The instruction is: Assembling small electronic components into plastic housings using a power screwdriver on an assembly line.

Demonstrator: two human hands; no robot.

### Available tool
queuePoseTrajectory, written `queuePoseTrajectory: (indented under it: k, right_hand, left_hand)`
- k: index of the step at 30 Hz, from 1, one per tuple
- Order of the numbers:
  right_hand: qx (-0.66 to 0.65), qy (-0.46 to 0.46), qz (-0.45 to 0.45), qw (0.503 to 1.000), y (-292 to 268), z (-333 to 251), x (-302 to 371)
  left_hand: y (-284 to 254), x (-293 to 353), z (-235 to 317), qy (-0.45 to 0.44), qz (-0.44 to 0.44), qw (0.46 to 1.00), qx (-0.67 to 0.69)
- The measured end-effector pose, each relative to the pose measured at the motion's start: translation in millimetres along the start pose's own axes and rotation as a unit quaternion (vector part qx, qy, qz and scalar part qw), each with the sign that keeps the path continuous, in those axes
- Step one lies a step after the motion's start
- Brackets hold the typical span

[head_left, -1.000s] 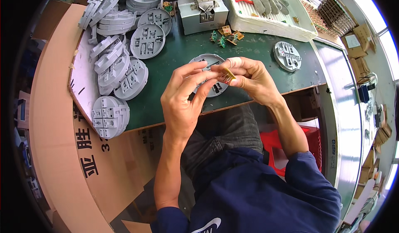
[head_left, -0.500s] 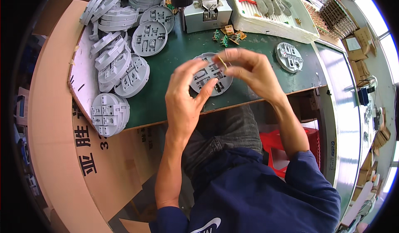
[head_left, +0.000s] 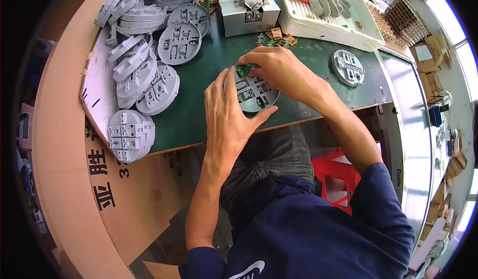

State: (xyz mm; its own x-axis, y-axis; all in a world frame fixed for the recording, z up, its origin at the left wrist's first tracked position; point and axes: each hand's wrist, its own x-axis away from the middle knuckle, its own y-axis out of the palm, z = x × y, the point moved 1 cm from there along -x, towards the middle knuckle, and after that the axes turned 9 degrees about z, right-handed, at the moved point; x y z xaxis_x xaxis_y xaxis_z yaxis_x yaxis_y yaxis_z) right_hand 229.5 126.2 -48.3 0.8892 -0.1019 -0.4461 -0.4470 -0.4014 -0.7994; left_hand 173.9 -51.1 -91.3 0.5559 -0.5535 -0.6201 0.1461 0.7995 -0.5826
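Note:
A round grey plastic housing (head_left: 260, 98) with moulded slots lies on the green table top in front of me. My left hand (head_left: 226, 107) grips it by the rim, fingers along its left side and thumb at the near edge. Over its far part, my right hand (head_left: 284, 72) pinches a small green circuit board (head_left: 243, 70) against the housing. The fingers partly cover the board, so I cannot tell how it sits in the slots. Just beyond my right hand lies a small pile of similar circuit boards (head_left: 275, 37).
Stacked grey housings (head_left: 144, 79) fill the table's left side. One more housing (head_left: 348, 68) lies at the right. Behind stand a metal box-shaped device (head_left: 249, 15) and a white tray (head_left: 331, 36) with gloves (head_left: 321, 0). A red stool (head_left: 333, 177) is below the table.
My right hand has brought the circuit board down and leftward onto the housing's far part. My left hand has moved from above the housing to its rim.

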Motion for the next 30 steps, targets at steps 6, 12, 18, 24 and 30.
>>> queuePoseTrajectory:
  k: [6,12,18,24,30]
  right_hand:
    - [-0.023,0.042,-0.005,0.999,-3,-2,0]
    - [-0.021,0.024,0.009,0.999,-5,1,18]
    - [0.061,-0.092,0.041,0.993,-8,4,16]
    - [-0.290,0.024,0.231,0.928,-57,-12,-92]
    - [-0.351,0.057,0.070,0.932,-97,-43,-146]
  left_hand:
    - [-3,-1,3,-0.004,-0.013,1.000,-0.019]
    - [-3,-2,4,0.015,-0.021,0.999,-0.046]
    - [4,-1,3,0.016,0.005,0.998,-0.063]
    - [3,2,0,0.019,-0.006,0.998,-0.061]
    - [0,1,3,-0.006,-0.036,0.999,-0.037]
